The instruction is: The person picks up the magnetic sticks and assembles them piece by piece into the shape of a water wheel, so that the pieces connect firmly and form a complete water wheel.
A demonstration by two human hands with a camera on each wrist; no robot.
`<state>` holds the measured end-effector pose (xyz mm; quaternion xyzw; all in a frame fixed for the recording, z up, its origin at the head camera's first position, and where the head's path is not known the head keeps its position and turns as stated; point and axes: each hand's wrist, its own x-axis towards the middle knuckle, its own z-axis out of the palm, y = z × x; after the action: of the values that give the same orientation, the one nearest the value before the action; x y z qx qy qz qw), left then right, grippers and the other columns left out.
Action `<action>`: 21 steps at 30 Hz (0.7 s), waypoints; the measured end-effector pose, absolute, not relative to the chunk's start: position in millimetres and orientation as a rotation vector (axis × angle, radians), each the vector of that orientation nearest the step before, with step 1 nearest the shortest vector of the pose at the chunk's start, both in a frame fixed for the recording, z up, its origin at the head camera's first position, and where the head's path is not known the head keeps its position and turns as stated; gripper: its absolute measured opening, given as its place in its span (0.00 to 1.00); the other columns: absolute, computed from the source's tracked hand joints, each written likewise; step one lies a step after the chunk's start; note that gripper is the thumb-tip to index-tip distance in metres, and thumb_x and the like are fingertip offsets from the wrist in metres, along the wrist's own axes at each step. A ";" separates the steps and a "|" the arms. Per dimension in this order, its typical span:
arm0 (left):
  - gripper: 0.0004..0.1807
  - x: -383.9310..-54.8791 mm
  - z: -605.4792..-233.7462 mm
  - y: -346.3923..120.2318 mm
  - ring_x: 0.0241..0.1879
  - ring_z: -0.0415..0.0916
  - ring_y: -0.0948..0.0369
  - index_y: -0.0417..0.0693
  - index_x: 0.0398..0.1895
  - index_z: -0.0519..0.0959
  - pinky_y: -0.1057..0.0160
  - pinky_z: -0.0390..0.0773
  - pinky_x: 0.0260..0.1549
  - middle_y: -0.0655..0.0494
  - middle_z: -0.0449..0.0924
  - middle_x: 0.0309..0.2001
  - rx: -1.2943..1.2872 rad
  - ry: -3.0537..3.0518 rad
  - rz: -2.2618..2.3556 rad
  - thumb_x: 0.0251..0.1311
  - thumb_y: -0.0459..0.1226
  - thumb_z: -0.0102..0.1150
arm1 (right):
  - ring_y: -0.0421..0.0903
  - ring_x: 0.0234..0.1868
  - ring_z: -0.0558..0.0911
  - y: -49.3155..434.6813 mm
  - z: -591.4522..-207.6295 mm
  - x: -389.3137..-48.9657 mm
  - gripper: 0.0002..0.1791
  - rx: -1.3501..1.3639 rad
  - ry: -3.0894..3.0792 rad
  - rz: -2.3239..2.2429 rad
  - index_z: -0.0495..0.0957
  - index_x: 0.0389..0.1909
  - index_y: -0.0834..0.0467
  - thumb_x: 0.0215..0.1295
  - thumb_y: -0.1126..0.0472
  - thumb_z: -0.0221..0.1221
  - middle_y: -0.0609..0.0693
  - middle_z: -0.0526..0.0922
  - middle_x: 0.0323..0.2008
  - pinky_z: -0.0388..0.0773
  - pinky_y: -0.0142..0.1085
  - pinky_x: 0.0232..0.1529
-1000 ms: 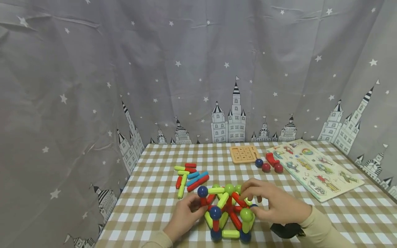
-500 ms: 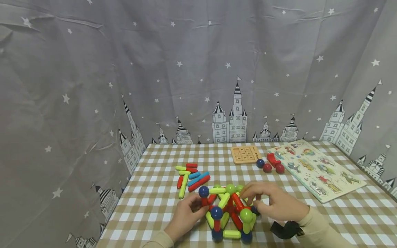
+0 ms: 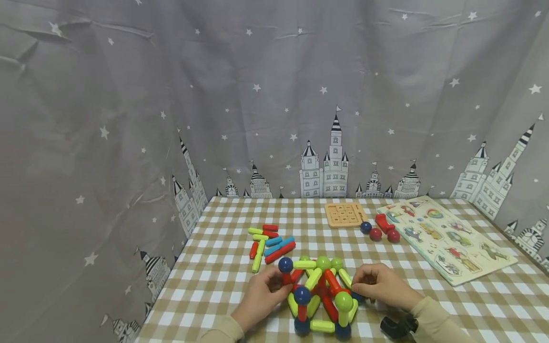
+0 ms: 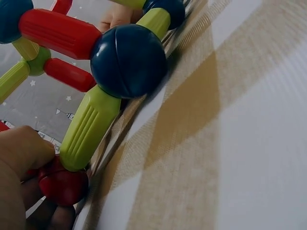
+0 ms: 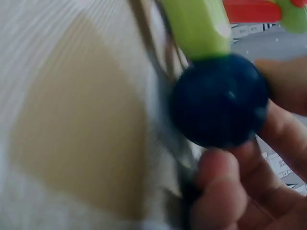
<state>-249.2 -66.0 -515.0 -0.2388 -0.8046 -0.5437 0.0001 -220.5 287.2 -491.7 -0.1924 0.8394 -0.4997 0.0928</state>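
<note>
A framework of magnetic rods and balls in red, light green and blue stands near the table's front. My left hand is at its left side. In the left wrist view its thumb and fingers grip a red ball at the end of a light-green rod. Across from it, my right hand pinches a dark-blue ball low on the framework's right side. That ball joins a light-green rod. In the head view, the right fingers hide part of the blue ball.
Several loose rods in red, blue and green lie behind the left hand. Farther back are a wooden number puzzle, a blue ball, two red balls and a red arched piece. A picture puzzle board lies at right.
My right hand has drawn back from over the framework's top right and come down to the blue ball at its side. The left hand keeps its hold. The head view has shifted slightly.
</note>
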 end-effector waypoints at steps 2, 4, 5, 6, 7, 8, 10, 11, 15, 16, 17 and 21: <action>0.12 -249.5 -514.4 -66.9 0.44 0.84 0.65 0.51 0.47 0.83 0.69 0.83 0.43 0.58 0.86 0.44 -0.753 -2.528 -1.699 0.61 0.36 0.71 | 0.35 0.26 0.78 286.8 -490.2 -223.4 0.07 -0.609 2.464 -1.479 0.83 0.39 0.58 0.70 0.58 0.65 0.47 0.83 0.30 0.78 0.32 0.23; 0.12 -249.6 -514.5 -67.4 0.43 0.83 0.65 0.52 0.47 0.83 0.69 0.84 0.43 0.59 0.85 0.44 -0.753 -2.540 -1.688 0.60 0.35 0.71 | 0.36 0.25 0.78 287.6 -486.8 -229.1 0.08 -0.608 2.479 -1.481 0.84 0.40 0.59 0.70 0.57 0.64 0.48 0.83 0.30 0.78 0.33 0.23; 0.13 -249.6 -514.5 -67.5 0.43 0.82 0.66 0.53 0.47 0.83 0.69 0.83 0.43 0.59 0.84 0.44 -0.749 -2.548 -1.683 0.60 0.35 0.71 | 0.37 0.26 0.78 287.5 -484.4 -233.7 0.08 -0.586 2.502 -1.491 0.84 0.40 0.59 0.70 0.57 0.64 0.50 0.84 0.30 0.78 0.33 0.24; 0.14 -249.6 -514.8 -67.6 0.42 0.82 0.66 0.53 0.47 0.83 0.69 0.83 0.43 0.59 0.84 0.44 -0.747 -2.553 -1.673 0.59 0.35 0.71 | 0.38 0.26 0.79 286.6 -481.4 -239.8 0.08 -0.559 2.535 -1.503 0.84 0.40 0.59 0.70 0.57 0.65 0.51 0.84 0.31 0.79 0.33 0.25; 0.14 -250.0 -514.7 -67.7 0.42 0.81 0.66 0.54 0.47 0.83 0.68 0.83 0.42 0.60 0.83 0.44 -0.743 -2.558 -1.659 0.58 0.35 0.72 | 0.40 0.28 0.80 284.9 -477.7 -247.3 0.09 -0.529 2.576 -1.509 0.85 0.40 0.59 0.70 0.56 0.65 0.52 0.85 0.33 0.79 0.33 0.27; 0.14 -250.3 -514.8 -67.9 0.42 0.81 0.66 0.54 0.47 0.83 0.69 0.83 0.43 0.60 0.83 0.44 -0.739 -2.563 -1.652 0.58 0.35 0.72 | 0.41 0.30 0.81 282.3 -474.0 -256.2 0.10 -0.505 2.608 -1.525 0.85 0.41 0.59 0.70 0.56 0.65 0.54 0.85 0.34 0.80 0.34 0.30; 0.15 -250.2 -515.3 -68.6 0.41 0.80 0.66 0.54 0.47 0.83 0.68 0.83 0.42 0.60 0.82 0.44 -0.732 -2.563 -1.653 0.57 0.35 0.72 | 0.43 0.36 0.83 273.2 -464.9 -276.9 0.12 -0.468 2.661 -1.535 0.86 0.43 0.60 0.69 0.55 0.66 0.54 0.87 0.39 0.80 0.35 0.37; 0.15 -250.2 -515.5 -68.8 0.41 0.80 0.66 0.54 0.47 0.83 0.68 0.83 0.41 0.60 0.82 0.44 -0.727 -2.566 -1.651 0.57 0.35 0.72 | 0.44 0.39 0.83 266.8 -460.5 -288.1 0.13 -0.458 2.665 -1.550 0.86 0.44 0.60 0.69 0.54 0.66 0.54 0.87 0.41 0.81 0.36 0.40; 0.17 -249.4 -516.9 -69.1 0.42 0.80 0.66 0.54 0.49 0.82 0.67 0.84 0.42 0.58 0.82 0.44 -0.748 -2.556 -1.669 0.57 0.33 0.71 | 0.48 0.47 0.84 235.8 -444.7 -331.9 0.15 -0.480 2.606 -1.573 0.86 0.49 0.59 0.69 0.53 0.66 0.53 0.87 0.50 0.82 0.45 0.51; 0.17 -249.4 -517.0 -68.8 0.42 0.80 0.66 0.55 0.49 0.82 0.68 0.84 0.42 0.58 0.82 0.45 -0.747 -2.563 -1.669 0.56 0.34 0.71 | 0.48 0.48 0.84 227.3 -442.2 -342.0 0.15 -0.504 2.584 -1.573 0.86 0.50 0.59 0.69 0.54 0.66 0.53 0.87 0.51 0.82 0.46 0.52; 0.17 -249.4 -516.7 -68.3 0.42 0.80 0.66 0.56 0.50 0.82 0.68 0.83 0.42 0.59 0.82 0.45 -0.745 -2.570 -1.670 0.57 0.35 0.71 | 0.48 0.49 0.84 218.9 -441.3 -351.4 0.15 -0.521 2.561 -1.568 0.86 0.50 0.59 0.69 0.54 0.66 0.53 0.87 0.51 0.82 0.47 0.53; 0.17 -250.3 -516.2 -66.1 0.44 0.80 0.66 0.58 0.50 0.82 0.70 0.83 0.44 0.60 0.82 0.46 -0.743 -2.593 -1.688 0.58 0.37 0.71 | 0.42 0.43 0.84 189.5 -447.0 -379.7 0.14 -0.642 2.523 -1.412 0.87 0.49 0.61 0.66 0.58 0.68 0.49 0.89 0.46 0.83 0.40 0.49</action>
<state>-250.3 -66.1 -516.2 -0.2336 -0.8147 -0.5303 -0.0200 -379.7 189.5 -447.0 -0.2160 0.8485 -0.4747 0.0900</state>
